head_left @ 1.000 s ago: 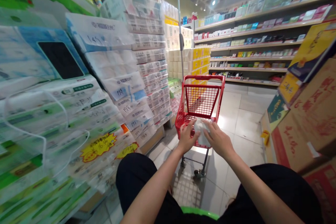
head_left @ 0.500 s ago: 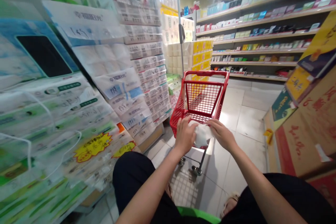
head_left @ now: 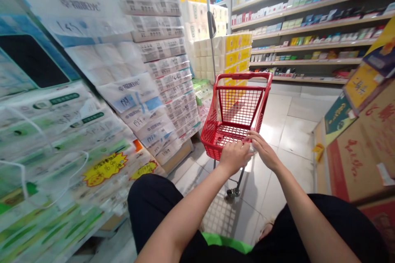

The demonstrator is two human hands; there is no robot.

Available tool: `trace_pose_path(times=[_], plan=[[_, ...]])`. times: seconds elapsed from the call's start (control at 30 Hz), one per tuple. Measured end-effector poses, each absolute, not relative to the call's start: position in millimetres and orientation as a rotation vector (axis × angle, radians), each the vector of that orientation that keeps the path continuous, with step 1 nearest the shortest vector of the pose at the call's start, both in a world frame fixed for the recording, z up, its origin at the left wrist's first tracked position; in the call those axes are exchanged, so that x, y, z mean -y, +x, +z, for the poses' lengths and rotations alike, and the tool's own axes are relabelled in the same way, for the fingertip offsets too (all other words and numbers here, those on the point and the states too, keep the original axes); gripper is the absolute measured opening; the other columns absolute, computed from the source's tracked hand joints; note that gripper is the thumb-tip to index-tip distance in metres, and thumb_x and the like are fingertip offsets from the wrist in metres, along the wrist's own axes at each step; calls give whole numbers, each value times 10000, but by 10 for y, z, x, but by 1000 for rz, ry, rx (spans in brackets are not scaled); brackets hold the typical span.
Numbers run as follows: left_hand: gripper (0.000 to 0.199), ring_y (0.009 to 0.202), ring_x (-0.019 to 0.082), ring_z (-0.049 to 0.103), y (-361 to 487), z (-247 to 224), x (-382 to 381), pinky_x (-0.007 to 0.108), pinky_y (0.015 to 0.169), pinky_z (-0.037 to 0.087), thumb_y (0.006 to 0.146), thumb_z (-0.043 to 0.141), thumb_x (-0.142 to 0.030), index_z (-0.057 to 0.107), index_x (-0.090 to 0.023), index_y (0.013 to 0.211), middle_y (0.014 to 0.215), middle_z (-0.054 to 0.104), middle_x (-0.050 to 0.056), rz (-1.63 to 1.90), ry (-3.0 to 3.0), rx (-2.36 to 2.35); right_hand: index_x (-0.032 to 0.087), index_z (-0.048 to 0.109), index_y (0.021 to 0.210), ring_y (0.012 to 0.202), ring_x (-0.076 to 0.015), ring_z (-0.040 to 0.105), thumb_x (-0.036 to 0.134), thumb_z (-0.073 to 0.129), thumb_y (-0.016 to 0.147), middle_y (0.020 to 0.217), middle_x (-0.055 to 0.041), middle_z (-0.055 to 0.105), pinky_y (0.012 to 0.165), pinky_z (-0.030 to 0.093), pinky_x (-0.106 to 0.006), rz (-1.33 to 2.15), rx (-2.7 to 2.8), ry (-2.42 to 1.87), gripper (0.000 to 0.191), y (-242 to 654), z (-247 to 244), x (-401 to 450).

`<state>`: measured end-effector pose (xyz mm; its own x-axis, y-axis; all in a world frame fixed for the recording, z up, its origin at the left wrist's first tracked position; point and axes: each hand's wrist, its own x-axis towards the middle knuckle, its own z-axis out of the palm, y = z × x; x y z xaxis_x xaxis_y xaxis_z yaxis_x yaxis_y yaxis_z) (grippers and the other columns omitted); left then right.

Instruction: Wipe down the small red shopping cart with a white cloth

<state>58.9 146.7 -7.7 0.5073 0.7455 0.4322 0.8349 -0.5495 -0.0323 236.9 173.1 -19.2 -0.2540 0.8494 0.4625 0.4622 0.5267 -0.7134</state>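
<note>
Both hands meet at the near right corner of the small red shopping cart (head_left: 205, 146). My left hand (head_left: 235, 157) is closed, its fingers curled at the basket's front rim. Beside it, my right hand (head_left: 264, 151) pinches at the same corner with its fingertips. Between them shows a small bit of crumpled white tissue (head_left: 252, 148); most of it is hidden by the fingers. The cart's basket holds nothing that I can see, and its handle is at the far side.
Tall stacks of packaged tissue paper (head_left: 168, 78) line the left, with a phone (head_left: 32, 61) lying on one. Cardboard boxes (head_left: 359, 148) are piled at the right. Shelves of small goods (head_left: 308, 28) stand behind. A green seat edge (head_left: 226, 243) shows below me.
My left hand has moved right, toward my right hand. The white tissue, spread out between the hands before, is now bunched and mostly covered. The view has shifted slightly.
</note>
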Motion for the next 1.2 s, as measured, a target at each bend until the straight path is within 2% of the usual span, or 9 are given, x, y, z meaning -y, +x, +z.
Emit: trace_pose_path(times=[0.17,0.27,0.4,0.5,0.67,0.83,1.03,1.2], plan=[[350,981,228,577,188,-24,-1538,345,841,408,982,479,-473,541,-290,1275,1041,618,59,-442,-2604,1225,256,677,1031,1285,-222,504,504,206,1005,1338,-36,575,1106,391,-417,517,1949,-1152,533,2529,-115,-1825],[323,976,223,564,-20,-7,-1619,343,858,402,975,500,-468,567,-293,1237,1053,613,56,-445,-2556,1284,259,678,1022,1253,-217,524,495,183,1010,1326,-31,581,1062,428,-413,464,1989,-1196,548,2560,-85,-1869],[308,940,223,552,-19,-35,-1701,342,826,400,968,495,-495,598,-304,1187,1019,601,52,-457,-2495,1354,309,583,1283,1337,-241,437,524,337,990,1463,-20,484,1125,358,-468,257,2032,-1262,439,2477,-145,-1764],[330,928,228,545,100,-69,-1712,347,812,396,971,464,-523,607,-311,1181,1006,595,57,-465,-2465,1381,335,508,1385,1390,-284,349,534,471,945,1570,-13,350,1148,330,-518,39,1997,-1321,484,2368,-228,-1594],[358,922,240,545,272,-117,-1647,361,821,394,975,436,-536,602,-296,1182,1004,597,66,-486,-2438,1380,258,629,1197,1458,-323,234,473,508,941,1524,-66,412,1164,314,-563,-163,1991,-1314,355,2325,-278,-1452],[373,942,224,559,145,-117,-1630,339,830,404,991,410,-525,559,-310,1257,1050,609,59,-505,-2558,1231,252,640,975,1461,-294,261,508,520,934,1417,-73,514,1139,387,-502,-133,2056,-1231,285,2486,-247,-1459],[344,1039,224,537,-365,-97,-1733,381,1013,387,977,498,-451,536,-274,1269,1101,607,55,-474,-2562,1175,243,599,1025,1454,-314,283,542,628,860,1397,-98,514,1102,449,-498,-167,2082,-1164,343,2543,-288,-1490],[316,1067,246,535,-186,-183,-1686,449,1093,340,951,556,-396,553,-238,1224,1101,612,69,-557,-2387,1314,224,545,1050,1466,-333,259,422,637,877,1395,-129,505,1125,421,-538,-253,2043,-1136,279,2462,-394,-1546]])
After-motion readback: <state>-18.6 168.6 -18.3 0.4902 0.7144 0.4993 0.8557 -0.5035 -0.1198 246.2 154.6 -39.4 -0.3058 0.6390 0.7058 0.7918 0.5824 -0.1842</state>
